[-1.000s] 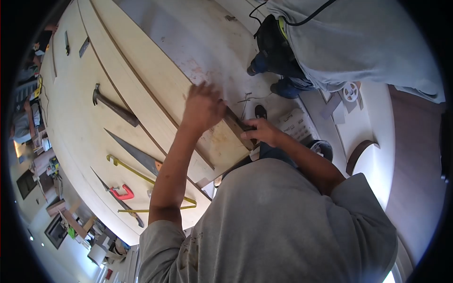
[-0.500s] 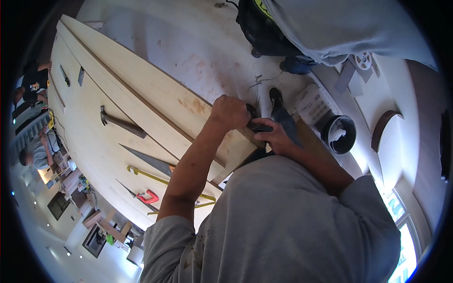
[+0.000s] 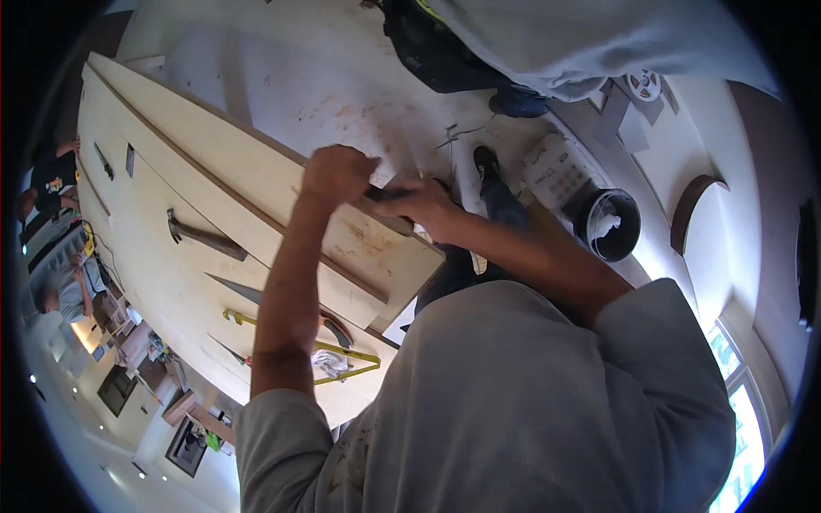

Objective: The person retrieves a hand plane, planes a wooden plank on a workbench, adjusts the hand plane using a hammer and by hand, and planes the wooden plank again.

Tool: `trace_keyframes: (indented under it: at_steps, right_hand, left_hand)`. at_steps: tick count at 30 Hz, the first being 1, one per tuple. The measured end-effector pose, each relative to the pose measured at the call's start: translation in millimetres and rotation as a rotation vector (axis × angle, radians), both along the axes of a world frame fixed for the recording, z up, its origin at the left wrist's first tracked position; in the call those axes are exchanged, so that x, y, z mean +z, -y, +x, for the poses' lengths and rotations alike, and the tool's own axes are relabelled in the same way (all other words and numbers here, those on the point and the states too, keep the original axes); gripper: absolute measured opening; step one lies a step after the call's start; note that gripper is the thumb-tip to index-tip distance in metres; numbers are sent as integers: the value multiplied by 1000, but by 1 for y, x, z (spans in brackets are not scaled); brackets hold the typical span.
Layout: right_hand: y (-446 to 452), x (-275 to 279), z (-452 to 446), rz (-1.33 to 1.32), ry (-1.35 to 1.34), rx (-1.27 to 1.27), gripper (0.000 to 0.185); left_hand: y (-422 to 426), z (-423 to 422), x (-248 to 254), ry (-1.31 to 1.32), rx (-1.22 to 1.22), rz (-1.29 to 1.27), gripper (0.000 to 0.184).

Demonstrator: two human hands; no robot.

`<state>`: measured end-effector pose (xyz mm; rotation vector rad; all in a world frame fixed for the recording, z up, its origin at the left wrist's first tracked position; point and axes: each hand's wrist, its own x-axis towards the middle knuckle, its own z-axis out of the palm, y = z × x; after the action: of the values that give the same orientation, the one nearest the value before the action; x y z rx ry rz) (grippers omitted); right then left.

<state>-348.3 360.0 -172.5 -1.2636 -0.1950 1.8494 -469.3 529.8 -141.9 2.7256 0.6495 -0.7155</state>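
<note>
My left hand [image 3: 336, 175] is closed in a fist around the far end of a dark, narrow hand tool [image 3: 386, 195]. On its near end, the fingers of my right hand [image 3: 426, 208] are wrapped. Fingers and some blur hide most of the tool, so I cannot tell its exact kind. It lies at the long edge of a pale wooden board [image 3: 256, 167], with brown dust on the wood beside it. Left of my forearm are a claw hammer [image 3: 205, 236], a handsaw [image 3: 235, 288] partly hidden by my arm, and a yellow folding rule [image 3: 359, 369].
A co-worker in grey [image 3: 599, 38] stands close at the upper right. A black bucket [image 3: 609, 227] is beside a pale plastic-wrapped package [image 3: 556, 171] on the floor. Two other people are at the bench's far left side. A knife-like tool [image 3: 104, 162] lies at the far end.
Both hands, with the dark tool between them, have moved left and away along the board's edge. The view has shifted a little; the red clamp is now mostly behind my left arm.
</note>
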Motion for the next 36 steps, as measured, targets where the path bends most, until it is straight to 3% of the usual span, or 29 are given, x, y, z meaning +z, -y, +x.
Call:
trace_keyframes:
  at_steps: [4, 6, 9, 12, 13, 15, 16, 19, 21, 22, 25, 28, 29, 30, 31, 32, 33, 34, 35, 36]
  right_hand:
    - [8, -5, 4, 8, 44, 15, 49]
    - [60, 0, 29, -9, 85, 86, 49]
    - [143, -8, 54, -67, 172, 181, 51]
    - [132, -13, 37, 18, 294, 145, 49]
    - [97, -9, 31, 39, 355, 278, 48]
    - [9, -14, 0, 27, 197, 225, 46]
    - [-16, -17, -10, -10, -20, 35, 45]
    - [-28, -14, -4, 31, -64, 20, 44]
    - [10, -22, 5, -12, -82, 34, 46]
    - [39, -26, 12, -62, -74, 19, 46]
    - [108, 2, 37, -59, 94, 104, 43]
    - [78, 18, 26, -38, 81, 59, 39]
    - [42, 13, 19, -109, 224, 228, 36]
    - [8, 14, 9, -97, 48, 140, 35]
    - [-27, 10, -1, -83, -125, 42, 34]
    - [-56, -43, -27, -121, -172, 65, 30]
    - [-86, -20, -29, -53, -26, -22, 33]
    - [-114, -8, -36, -28, 15, -7, 36]
    - [-132, -4, -39, 0, 47, 15, 40]
    - [-135, -7, -39, 39, 47, 20, 42]
  left_hand:
    - [16, 7, -2, -59, -9, 45, 30]
    - [62, 34, 7, -196, -13, -72, 24]
    - [137, 58, 3, -141, 22, -203, 21]
    - [118, 43, 1, -63, -29, -160, 23]
    - [89, 32, 3, -16, 7, -136, 23]
    - [8, -6, -9, 45, -15, -39, 23]
    - [-17, -16, -16, 60, -79, 29, 23]
    - [-18, -1, -8, -85, 169, 91, 24]
    - [14, 18, 5, -189, 2, -12, 23]
    - [41, 15, -19, -117, 127, -54, 18]
    - [105, 36, -3, 24, -27, -83, 14]
    - [77, 22, -1, 137, -29, -103, 15]
    - [47, 24, 9, -58, -55, -100, 16]
    - [15, 9, -6, -91, 29, -74, 19]
    - [-16, -1, -1, -41, -41, -9, 20]
    - [-46, -11, -13, -85, -63, 61, 21]
    - [-77, -24, -25, -88, -62, 128, 22]
    - [-114, -43, -49, -82, 124, 110, 21]
    - [-127, -33, -15, -172, -176, 250, 21]
    - [-140, -32, -5, -200, -189, 272, 20]
